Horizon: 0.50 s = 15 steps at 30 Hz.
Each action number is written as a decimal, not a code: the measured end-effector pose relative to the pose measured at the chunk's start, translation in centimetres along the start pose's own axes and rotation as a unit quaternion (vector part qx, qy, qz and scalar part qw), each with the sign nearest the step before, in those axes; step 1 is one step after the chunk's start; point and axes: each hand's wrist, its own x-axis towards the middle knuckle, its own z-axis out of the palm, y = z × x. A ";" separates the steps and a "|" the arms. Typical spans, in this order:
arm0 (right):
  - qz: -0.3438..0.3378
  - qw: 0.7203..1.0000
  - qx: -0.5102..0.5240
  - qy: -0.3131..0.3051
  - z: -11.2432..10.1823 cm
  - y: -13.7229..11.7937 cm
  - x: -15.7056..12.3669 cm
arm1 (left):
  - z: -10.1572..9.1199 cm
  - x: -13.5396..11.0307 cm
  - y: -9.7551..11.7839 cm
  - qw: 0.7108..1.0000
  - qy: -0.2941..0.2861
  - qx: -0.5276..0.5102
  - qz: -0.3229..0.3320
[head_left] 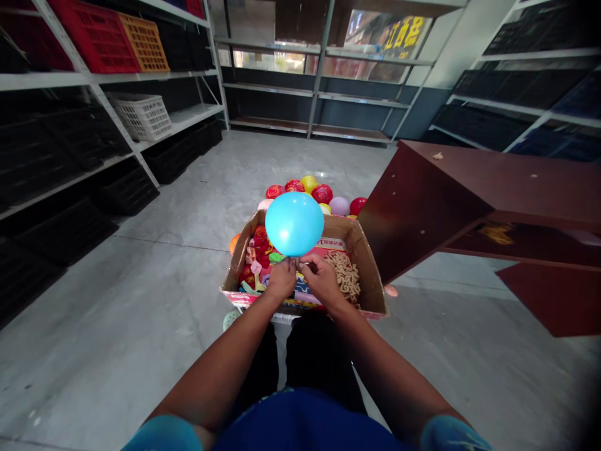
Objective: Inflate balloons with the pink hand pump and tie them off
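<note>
An inflated light-blue balloon (294,223) stands above the middle of an open cardboard box (364,263). At its lower end my left hand (283,277) has its fingers closed on the balloon's neck. My right hand (322,275) pinches at the same spot, its fingertips close to the left ones; the neck itself is mostly hidden by the fingers. Inside the box, limp uninflated balloons (256,266) in several colours lie on the left. On the right is a heap of tan, curled string-like pieces (345,274).
Inflated balloons (322,193) lie on the floor beyond the box. A dark red wooden desk (432,194) stands tilted at the right. Metal shelves (270,88) line the back, and shelves with a white basket (143,116) and red crates (98,37) stand at the left.
</note>
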 end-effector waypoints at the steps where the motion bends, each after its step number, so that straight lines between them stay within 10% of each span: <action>1: 0.032 0.998 0.050 0.003 0.1 -0.1 0.0 | 0.0 0.0 -0.1 0.999 0.013 0.036 0.020; 8: 0.220 0.938 0.269 0.007 0.1 -1.0 0.6 | 0.4 -0.1 -1.1 0.997 0.009 0.044 0.056; 15: 0.222 0.942 0.243 -0.060 -0.3 -1.2 0.5 | 0.6 0.1 -2.4 0.997 -0.035 -0.016 0.063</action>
